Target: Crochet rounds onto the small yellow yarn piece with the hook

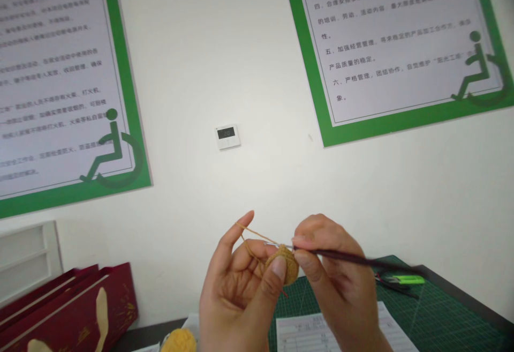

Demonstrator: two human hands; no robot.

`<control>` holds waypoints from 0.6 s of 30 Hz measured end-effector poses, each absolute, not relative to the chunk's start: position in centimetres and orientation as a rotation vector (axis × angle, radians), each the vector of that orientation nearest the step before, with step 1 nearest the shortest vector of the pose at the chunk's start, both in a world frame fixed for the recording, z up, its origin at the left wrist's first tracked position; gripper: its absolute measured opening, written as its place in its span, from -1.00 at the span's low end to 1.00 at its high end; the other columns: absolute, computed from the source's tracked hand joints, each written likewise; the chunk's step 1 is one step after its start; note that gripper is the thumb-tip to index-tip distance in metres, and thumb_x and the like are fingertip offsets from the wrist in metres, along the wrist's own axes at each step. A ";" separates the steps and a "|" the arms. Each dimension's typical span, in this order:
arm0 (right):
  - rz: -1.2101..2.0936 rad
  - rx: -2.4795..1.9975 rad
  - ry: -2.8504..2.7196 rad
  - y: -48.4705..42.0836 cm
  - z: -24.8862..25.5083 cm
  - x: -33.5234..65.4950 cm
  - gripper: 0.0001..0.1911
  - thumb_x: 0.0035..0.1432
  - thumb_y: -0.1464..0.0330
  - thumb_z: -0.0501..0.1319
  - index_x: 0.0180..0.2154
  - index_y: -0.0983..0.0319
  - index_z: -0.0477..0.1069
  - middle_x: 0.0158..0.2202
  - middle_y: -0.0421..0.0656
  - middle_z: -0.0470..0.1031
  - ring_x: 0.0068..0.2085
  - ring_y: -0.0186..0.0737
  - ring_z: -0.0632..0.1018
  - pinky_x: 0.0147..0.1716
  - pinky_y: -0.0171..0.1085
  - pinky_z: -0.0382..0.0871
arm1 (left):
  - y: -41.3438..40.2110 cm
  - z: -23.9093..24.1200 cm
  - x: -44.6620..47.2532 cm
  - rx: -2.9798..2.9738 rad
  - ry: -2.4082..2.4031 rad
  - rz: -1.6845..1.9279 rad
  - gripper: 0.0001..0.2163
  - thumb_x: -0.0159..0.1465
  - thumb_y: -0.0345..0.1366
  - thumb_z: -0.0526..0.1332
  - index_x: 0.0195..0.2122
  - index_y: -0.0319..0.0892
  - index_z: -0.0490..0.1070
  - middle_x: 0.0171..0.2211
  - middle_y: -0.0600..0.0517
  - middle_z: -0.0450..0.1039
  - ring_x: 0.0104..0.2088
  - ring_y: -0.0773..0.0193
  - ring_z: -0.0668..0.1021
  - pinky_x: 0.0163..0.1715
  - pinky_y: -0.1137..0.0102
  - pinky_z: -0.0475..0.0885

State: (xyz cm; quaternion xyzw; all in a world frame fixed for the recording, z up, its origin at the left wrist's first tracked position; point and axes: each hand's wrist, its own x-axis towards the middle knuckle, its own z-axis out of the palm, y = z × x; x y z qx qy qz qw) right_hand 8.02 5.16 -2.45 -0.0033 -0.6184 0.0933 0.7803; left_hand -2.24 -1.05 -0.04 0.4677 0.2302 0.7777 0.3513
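Observation:
A small round mustard-yellow crochet piece (292, 270) is pinched between the thumb and fingers of my left hand (241, 287). Yarn (257, 233) of the same colour runs over the raised left index finger and down to the piece. In my right hand (339, 282), thumb and fingers grip a crochet hook (341, 255) with a dark handle. Its thin metal end lies at the top edge of the piece, partly hidden by fingers. A short red strand (285, 292) shows just under the piece.
A green cutting mat (445, 309) covers the table, with printed sheets (301, 333) and a bright green tool (407, 279) on it. A yellow yarn ball (179, 341) sits low, beside dark red gift bags (80, 309). Framed notices (329, 136) and a thermostat (227, 140) hang on the wall.

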 end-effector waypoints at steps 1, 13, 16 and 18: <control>-0.038 -0.019 -1.350 5.2 -2.5 8.2 -0.78 0.22 0.56 0.28 -0.15 0.16 0.51 -0.33 -0.20 0.49 -0.32 -0.28 0.49 -0.37 -0.27 0.41 | -1.1 0.0 -2.3 1.196 0.581 1.988 -0.43 0.04 -0.48 0.54 0.10 -0.10 0.53 -0.46 0.06 0.58 -0.42 0.30 0.58 -0.33 0.45 0.51; 0.698 0.204 -1.036 3.5 -2.5 6.0 -0.83 0.48 0.30 0.05 -0.16 0.10 0.40 -0.41 -0.24 0.46 -0.36 -0.28 0.51 -0.36 -0.25 0.42 | -1.5 0.6 -4.4 1.092 0.496 1.617 -0.44 -0.02 -0.40 0.56 0.07 -0.21 0.62 -0.43 0.01 0.50 -0.37 0.24 0.57 -0.39 0.43 0.45; 1.027 0.229 -1.016 3.4 -2.1 6.5 -0.74 0.49 0.26 0.01 -0.25 0.13 0.38 -0.47 -0.25 0.42 -0.42 -0.30 0.45 -0.41 -0.30 0.37 | -1.1 0.4 -4.5 1.133 0.491 1.597 -0.46 0.00 -0.37 0.54 0.06 -0.22 0.62 -0.44 -0.02 0.50 -0.37 0.17 0.58 -0.37 0.36 0.46; 1.211 0.239 -1.005 3.4 -1.8 6.8 -0.72 0.45 0.21 0.07 -0.32 0.16 0.36 -0.50 -0.26 0.38 -0.46 -0.33 0.41 -0.46 -0.32 0.33 | -1.0 0.3 -4.4 1.161 0.500 1.644 -0.49 0.03 -0.35 0.52 0.06 -0.22 0.61 -0.44 -0.02 0.50 -0.37 0.16 0.58 -0.33 0.32 0.47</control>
